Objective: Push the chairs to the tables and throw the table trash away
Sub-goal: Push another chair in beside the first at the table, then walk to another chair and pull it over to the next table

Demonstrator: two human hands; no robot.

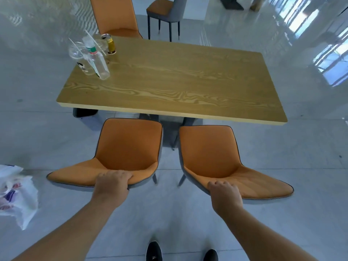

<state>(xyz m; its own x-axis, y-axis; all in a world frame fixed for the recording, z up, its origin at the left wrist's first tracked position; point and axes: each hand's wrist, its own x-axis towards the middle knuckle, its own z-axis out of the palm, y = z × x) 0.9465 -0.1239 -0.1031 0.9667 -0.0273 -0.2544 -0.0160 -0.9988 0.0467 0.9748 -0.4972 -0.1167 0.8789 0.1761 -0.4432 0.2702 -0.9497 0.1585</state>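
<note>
Two orange chairs stand side by side at the near edge of the wooden table (188,85), their seats just short of it. My left hand (113,182) grips the top of the left chair's (128,144) backrest. Over the backrest top of the right chair (209,147) my right hand (224,193) is closed. Trash sits at the table's far left corner: a clear plastic bottle (97,61), plastic cups with straws (79,53) and a small gold-capped bottle (111,46).
A third orange chair (114,16) faces the table's far side. A grey-backed chair (165,10) stands further off on the glossy tiled floor. A white plastic bag (15,193) lies on the floor at my left. My shoes (154,251) show at the bottom.
</note>
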